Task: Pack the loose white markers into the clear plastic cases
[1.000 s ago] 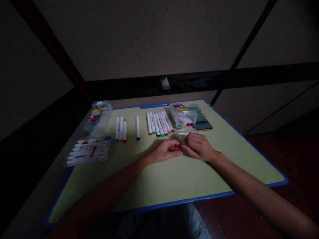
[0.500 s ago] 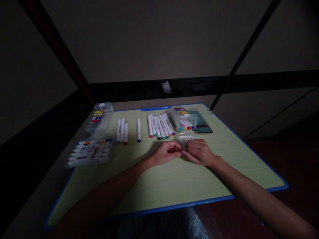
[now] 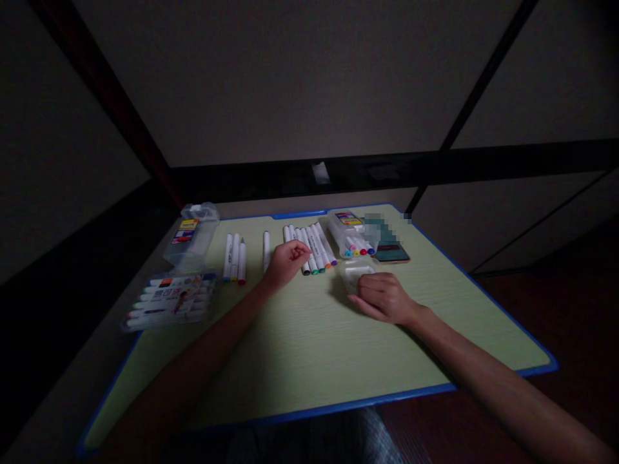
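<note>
My left hand [image 3: 287, 263] is over the left end of a row of white markers [image 3: 316, 248] with coloured ends. Its fingers are bent together towards the thumb; whether a marker is between them cannot be made out. My right hand [image 3: 384, 298] is closed with the knuckles up, at the near edge of the clear lid [image 3: 355, 269] of a plastic case. What its fingers hold, if anything, is hidden. Behind that lid lies the clear case [image 3: 349, 233], with several markers inside. A single marker [image 3: 265, 248] lies just left of my left hand, its lower end covered.
Three markers [image 3: 235, 259] lie side by side further left, one uncapped. An open clear case [image 3: 191, 235] and a filled marker box [image 3: 171, 301] stand at the table's left edge. A phone [image 3: 391, 241] lies at the back right of the blue-edged table [image 3: 309, 361].
My left hand has moved away from my right hand, left and forward, onto the markers. My right hand stays nearly where it was, by the case lid.
</note>
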Demonstrator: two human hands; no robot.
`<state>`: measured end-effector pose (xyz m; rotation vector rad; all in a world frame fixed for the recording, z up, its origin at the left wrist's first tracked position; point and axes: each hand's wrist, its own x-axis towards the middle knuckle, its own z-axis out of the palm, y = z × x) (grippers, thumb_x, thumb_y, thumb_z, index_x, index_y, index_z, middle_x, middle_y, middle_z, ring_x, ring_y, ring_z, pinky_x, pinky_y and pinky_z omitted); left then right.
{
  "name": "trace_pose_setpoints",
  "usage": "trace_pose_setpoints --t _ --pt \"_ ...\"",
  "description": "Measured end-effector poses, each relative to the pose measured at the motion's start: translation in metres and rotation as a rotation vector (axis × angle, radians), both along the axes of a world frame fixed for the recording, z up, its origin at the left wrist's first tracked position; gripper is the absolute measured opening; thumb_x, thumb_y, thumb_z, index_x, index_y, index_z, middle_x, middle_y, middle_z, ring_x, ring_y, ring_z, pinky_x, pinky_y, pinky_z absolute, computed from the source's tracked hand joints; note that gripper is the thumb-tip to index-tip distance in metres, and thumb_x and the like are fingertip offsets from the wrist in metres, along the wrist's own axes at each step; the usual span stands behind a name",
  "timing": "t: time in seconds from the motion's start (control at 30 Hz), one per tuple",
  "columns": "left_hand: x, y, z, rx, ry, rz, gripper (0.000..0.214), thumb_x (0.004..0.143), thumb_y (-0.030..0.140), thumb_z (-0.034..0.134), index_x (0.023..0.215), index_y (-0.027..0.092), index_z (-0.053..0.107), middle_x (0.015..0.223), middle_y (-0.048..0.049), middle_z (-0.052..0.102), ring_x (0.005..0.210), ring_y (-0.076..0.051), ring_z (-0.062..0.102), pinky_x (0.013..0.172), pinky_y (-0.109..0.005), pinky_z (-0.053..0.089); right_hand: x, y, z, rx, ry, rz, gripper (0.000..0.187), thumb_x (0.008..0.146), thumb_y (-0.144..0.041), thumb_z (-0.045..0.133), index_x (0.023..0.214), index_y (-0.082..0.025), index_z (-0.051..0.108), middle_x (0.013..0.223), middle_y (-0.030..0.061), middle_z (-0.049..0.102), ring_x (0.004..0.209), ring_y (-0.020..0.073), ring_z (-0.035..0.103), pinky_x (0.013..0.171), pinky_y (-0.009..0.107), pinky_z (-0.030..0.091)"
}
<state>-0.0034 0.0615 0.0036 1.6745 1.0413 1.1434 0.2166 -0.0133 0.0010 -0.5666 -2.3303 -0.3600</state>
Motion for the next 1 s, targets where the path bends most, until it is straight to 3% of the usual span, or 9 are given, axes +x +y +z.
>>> trace_pose_setpoints --t 0.23,0.47,0.67,1.0 --pt "-0.009 0.006 -0.009 0.312 0.367 0.185 0.011 0.063 0.006 0.057 0.063 0.016 0.062 0.064 0.0015 0.048 0.064 -0.012 0.047 0.063 -0.025 0.039 -0.001 0.000 0.001 -0.006 -0.011 0.008 0.032 0.085 -0.017 0.048 0.054 -0.018 0.045 0.050 -0.0021 0.044 0.049 0.0093 0.037 0.051 0.024 0.028" --pt "-0.010 0.003 -0.015 0.370 0.576 0.332 0.017 0.067 0.005 0.053 0.069 0.018 0.064 0.076 -0.0028 0.054 0.083 -0.019 0.051 0.079 -0.034 0.039 -0.001 0.000 0.003 -0.015 -0.023 -0.013 0.033 0.086 -0.018 0.048 0.053 -0.018 0.045 0.050 -0.0026 0.043 0.049 0.0094 0.037 0.050 0.024 0.028" --pt "-0.012 -0.003 -0.015 0.333 0.718 0.407 0.017 0.074 0.009 0.048 0.072 0.020 0.062 0.084 -0.0039 0.057 0.090 -0.022 0.050 0.079 -0.037 0.036 -0.002 0.000 0.003 -0.021 -0.045 -0.028 0.034 0.086 -0.019 0.047 0.053 -0.018 0.046 0.049 -0.0026 0.044 0.048 0.0093 0.037 0.050 0.024 0.029" --pt "-0.011 -0.003 -0.016 0.313 0.847 0.499 0.007 0.072 0.019 0.055 0.067 0.020 0.059 0.085 -0.0046 0.058 0.091 -0.024 0.049 0.078 -0.038 0.032 -0.001 0.001 0.001 -0.027 -0.062 -0.027 0.034 0.087 -0.019 0.047 0.053 -0.017 0.047 0.050 -0.0023 0.045 0.049 0.0093 0.039 0.050 0.024 0.028"
